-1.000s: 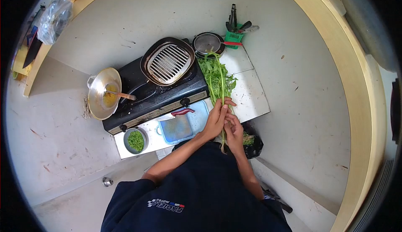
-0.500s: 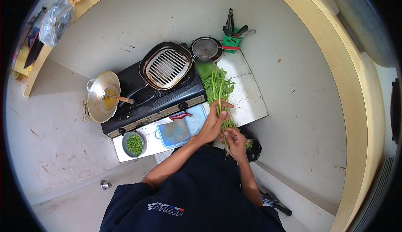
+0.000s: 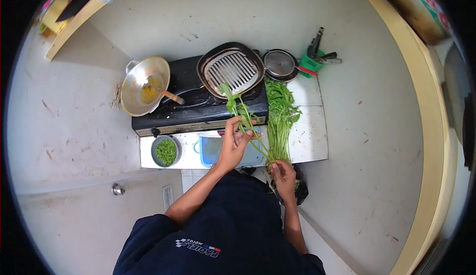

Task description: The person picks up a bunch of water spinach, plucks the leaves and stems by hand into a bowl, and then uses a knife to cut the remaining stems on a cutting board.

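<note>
My left hand [image 3: 233, 143] is closed around the upper part of a leafy green stalk [image 3: 244, 112], over the blue cutting board [image 3: 210, 148]. My right hand [image 3: 284, 176] pinches the lower end of the same stalk. Just right of the stalk, a bunch of long-stemmed leafy greens [image 3: 280, 111] lies on the white tiled counter [image 3: 310, 126], its stem ends near my right hand. The handle of a red knife shows only partly behind my left hand. Chopped greens [image 3: 166, 152] fill a grey bowl [image 3: 154, 151] at the counter's left.
A black stove [image 3: 188, 69] holds a grill pan [image 3: 206, 59] and, at left, a wok [image 3: 131, 89] with a wooden-handled utensil [image 3: 172, 96]. Behind the bunch sit a strainer [image 3: 280, 62] and a green utensil basket [image 3: 310, 65]. A black bag [image 3: 301, 191] is beside my right hand.
The bunch now lies on the counter, out of my left hand, and a single stalk is held between both hands. The view has shifted, with my left hand now further left.
</note>
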